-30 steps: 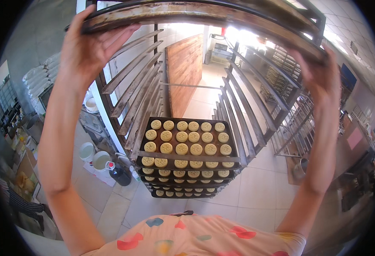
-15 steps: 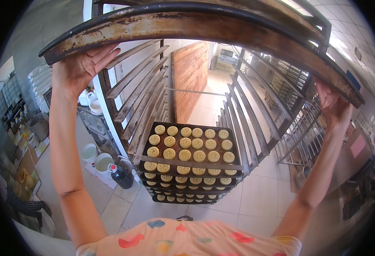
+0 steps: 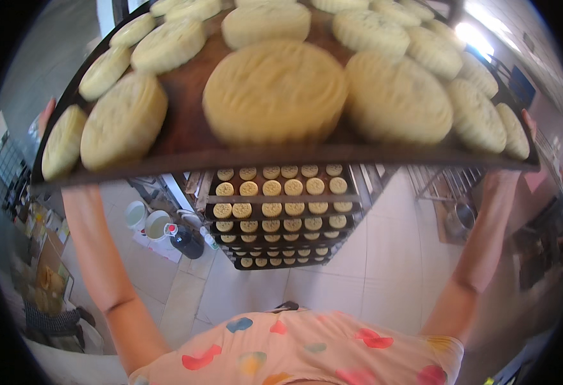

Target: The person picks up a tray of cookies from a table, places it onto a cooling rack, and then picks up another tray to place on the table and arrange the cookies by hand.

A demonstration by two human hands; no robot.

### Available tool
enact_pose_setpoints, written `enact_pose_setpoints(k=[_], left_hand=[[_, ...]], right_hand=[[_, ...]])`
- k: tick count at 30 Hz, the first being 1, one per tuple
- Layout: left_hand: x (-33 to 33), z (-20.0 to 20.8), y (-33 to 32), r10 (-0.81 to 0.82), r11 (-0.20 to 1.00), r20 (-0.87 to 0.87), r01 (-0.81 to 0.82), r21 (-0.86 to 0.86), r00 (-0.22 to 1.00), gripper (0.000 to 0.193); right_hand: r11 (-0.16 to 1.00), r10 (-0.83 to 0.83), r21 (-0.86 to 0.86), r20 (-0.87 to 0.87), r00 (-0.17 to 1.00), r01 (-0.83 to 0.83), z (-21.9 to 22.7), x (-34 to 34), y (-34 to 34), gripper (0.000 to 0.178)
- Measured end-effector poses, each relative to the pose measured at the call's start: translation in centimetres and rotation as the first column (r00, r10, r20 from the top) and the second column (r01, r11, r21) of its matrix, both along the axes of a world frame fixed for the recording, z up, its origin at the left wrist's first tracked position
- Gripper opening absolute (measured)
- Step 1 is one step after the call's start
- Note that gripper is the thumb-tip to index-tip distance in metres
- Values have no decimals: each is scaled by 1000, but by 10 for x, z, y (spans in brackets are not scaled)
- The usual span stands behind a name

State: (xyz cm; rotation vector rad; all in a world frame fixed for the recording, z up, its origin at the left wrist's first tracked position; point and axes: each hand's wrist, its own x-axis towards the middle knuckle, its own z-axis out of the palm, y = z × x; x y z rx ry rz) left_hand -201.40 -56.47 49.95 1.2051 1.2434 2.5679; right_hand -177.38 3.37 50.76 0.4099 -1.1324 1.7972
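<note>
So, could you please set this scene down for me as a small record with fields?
held: dark tray bearing pale round pastries with patterned tops
left hand: at the tray's left edge, partly hidden by it
right hand: at the tray's right edge, partly hidden by it
beyond the tray: metal rack with more trays of similar pastries
lower left: two pale buckets and a dark bottle with a red cap
floor: pale tiles
</note>
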Motion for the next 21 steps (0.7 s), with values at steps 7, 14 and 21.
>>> enact_pose_setpoints(k=[7, 14, 21], left_hand=[[96, -106, -41, -103, 993, 256, 86, 77, 961, 56], [174, -196, -63, -304, 941, 483, 337, 19, 821, 56], [258, -262, -50, -420, 823, 623, 566, -46, 660, 56]], right_hand=[[976, 156, -137, -103, 982, -169, -140, 151, -154, 48], [858, 331, -389, -85, 940, -337, -257, 297, -286, 60], [658, -66, -728, 201, 977, 194, -381, 430, -386, 57]])
